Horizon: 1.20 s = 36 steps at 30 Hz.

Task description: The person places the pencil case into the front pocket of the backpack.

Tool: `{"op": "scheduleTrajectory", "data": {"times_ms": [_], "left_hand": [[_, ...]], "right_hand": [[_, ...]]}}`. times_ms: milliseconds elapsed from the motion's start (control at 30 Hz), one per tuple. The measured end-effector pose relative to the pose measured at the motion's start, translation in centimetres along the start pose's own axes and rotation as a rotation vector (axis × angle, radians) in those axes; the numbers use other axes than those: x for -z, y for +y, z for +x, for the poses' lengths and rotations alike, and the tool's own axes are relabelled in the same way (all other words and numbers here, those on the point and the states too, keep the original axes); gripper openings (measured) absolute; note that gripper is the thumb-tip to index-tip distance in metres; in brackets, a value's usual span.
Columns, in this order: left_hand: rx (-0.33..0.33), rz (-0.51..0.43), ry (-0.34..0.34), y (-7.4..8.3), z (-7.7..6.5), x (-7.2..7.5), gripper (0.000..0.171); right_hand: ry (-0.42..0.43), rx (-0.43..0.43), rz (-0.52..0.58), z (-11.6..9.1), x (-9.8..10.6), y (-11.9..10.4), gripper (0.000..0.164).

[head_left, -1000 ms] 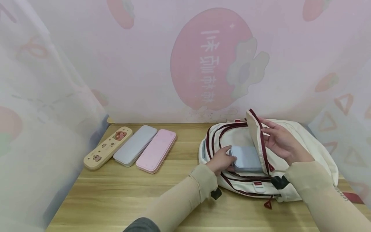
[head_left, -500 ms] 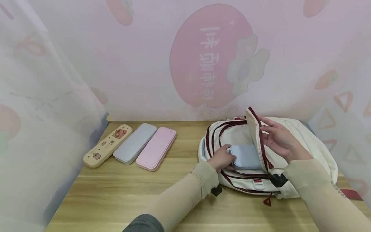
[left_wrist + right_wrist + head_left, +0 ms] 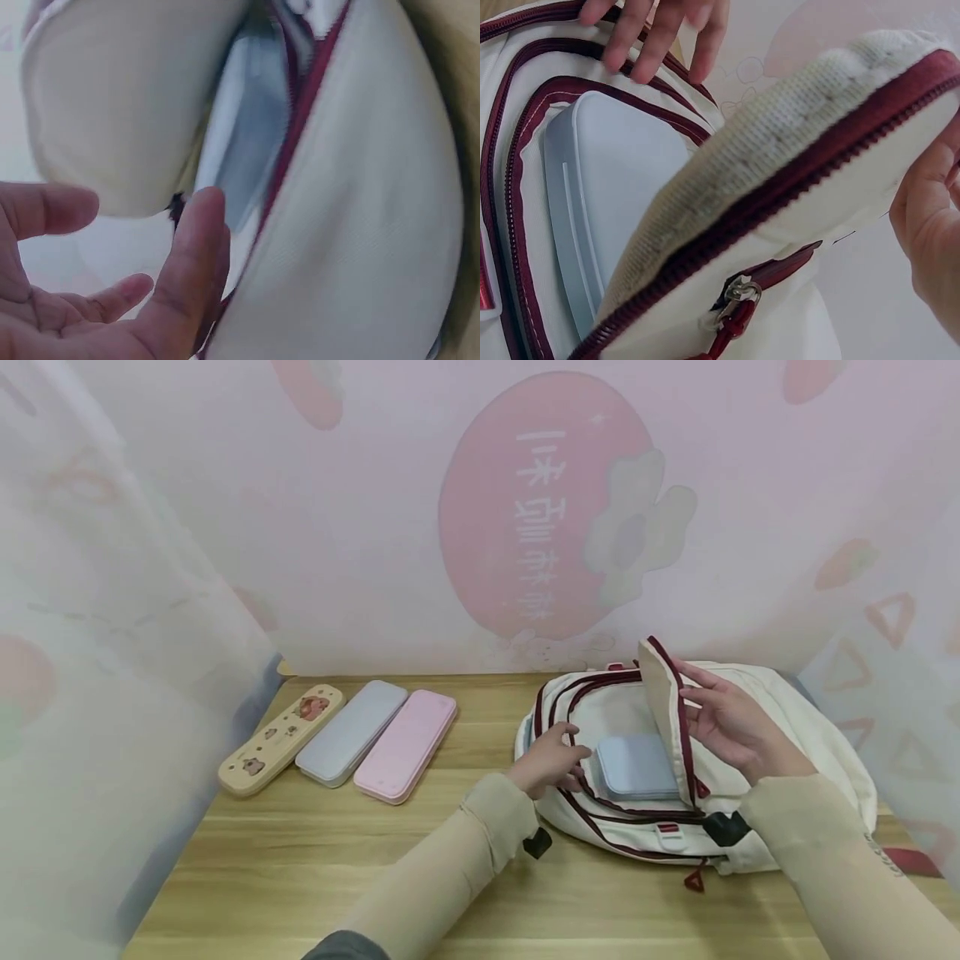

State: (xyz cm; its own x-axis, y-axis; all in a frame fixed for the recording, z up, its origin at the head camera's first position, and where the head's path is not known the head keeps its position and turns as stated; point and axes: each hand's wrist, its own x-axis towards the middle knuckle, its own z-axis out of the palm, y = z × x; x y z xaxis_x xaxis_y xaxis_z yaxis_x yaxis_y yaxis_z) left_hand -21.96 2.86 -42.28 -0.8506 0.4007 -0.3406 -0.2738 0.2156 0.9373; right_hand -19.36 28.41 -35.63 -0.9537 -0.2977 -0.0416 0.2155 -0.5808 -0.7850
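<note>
A cream backpack point(image 3: 780, 718) with dark red zippers lies on the table at the right. Its front pocket is unzipped, and a light blue pencil case point(image 3: 637, 767) lies partly inside, its far end hidden behind the pocket flap point(image 3: 663, 718). My right hand point(image 3: 723, 722) pinches the flap's zippered edge and holds it raised. Just left of the case is my left hand point(image 3: 549, 760), fingers spread, over the pocket's left rim. In the left wrist view, the fingers point(image 3: 199, 247) hold nothing, and the case shows beyond them in the pocket.
On the table's left lie a yellow pencil case point(image 3: 281, 739) with cartoon animals, a grey-blue case point(image 3: 352, 732) and a pink case point(image 3: 406, 746), side by side. A printed curtain point(image 3: 360, 527) stands behind the table. A red strap point(image 3: 911, 862) extends from the backpack's right.
My left hand has let go of the light blue pencil case and drawn back a little to the left. The case stays in the pocket; my right hand still holds the flap.
</note>
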Motion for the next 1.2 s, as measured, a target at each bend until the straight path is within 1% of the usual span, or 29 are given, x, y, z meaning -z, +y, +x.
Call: {"op": "scheduleTrajectory", "data": {"times_ms": [100,267,367,467,567,700,833,933,1133,1200], "left_hand": [[-0.015,-0.048,0.030,0.3,-0.3,0.7,0.052],[-0.035,-0.112,0.065,0.7,-0.9,2.1,0.054],[-0.037,-0.135,0.077,0.9,-1.4,3.1,0.053],[-0.033,-0.148,0.088,0.9,-1.9,4.3,0.047],[-0.044,-0.138,0.096,0.6,-2.1,5.4,0.043],[-0.060,-0.140,0.121,0.1,-2.2,6.8,0.042],[-0.033,-0.172,0.156,-0.3,-2.5,7.9,0.043],[-0.031,-0.183,0.160,-0.8,-2.8,8.7,0.047],[-0.085,-0.188,0.137,-1.7,-3.5,10.4,0.057],[-0.098,-0.190,0.141,-2.0,-3.7,11.0,0.060]], "right_hand": [[-0.006,-0.001,0.012,-0.1,0.1,0.0,0.042],[-0.014,-0.006,0.026,0.0,0.1,0.2,0.044],[-0.021,-0.002,0.024,0.1,0.0,0.2,0.045],[-0.022,-0.001,0.013,0.2,0.0,0.2,0.044],[-0.017,-0.002,0.008,0.2,0.0,0.2,0.043],[-0.014,0.001,0.012,0.0,0.2,0.1,0.043],[-0.008,-0.001,0.001,-0.1,0.3,0.0,0.042],[-0.002,-0.007,-0.005,-0.1,0.3,-0.1,0.040],[-0.001,-0.011,-0.009,0.1,0.3,0.1,0.039],[0.000,-0.010,-0.017,0.1,0.3,0.1,0.038]]}}
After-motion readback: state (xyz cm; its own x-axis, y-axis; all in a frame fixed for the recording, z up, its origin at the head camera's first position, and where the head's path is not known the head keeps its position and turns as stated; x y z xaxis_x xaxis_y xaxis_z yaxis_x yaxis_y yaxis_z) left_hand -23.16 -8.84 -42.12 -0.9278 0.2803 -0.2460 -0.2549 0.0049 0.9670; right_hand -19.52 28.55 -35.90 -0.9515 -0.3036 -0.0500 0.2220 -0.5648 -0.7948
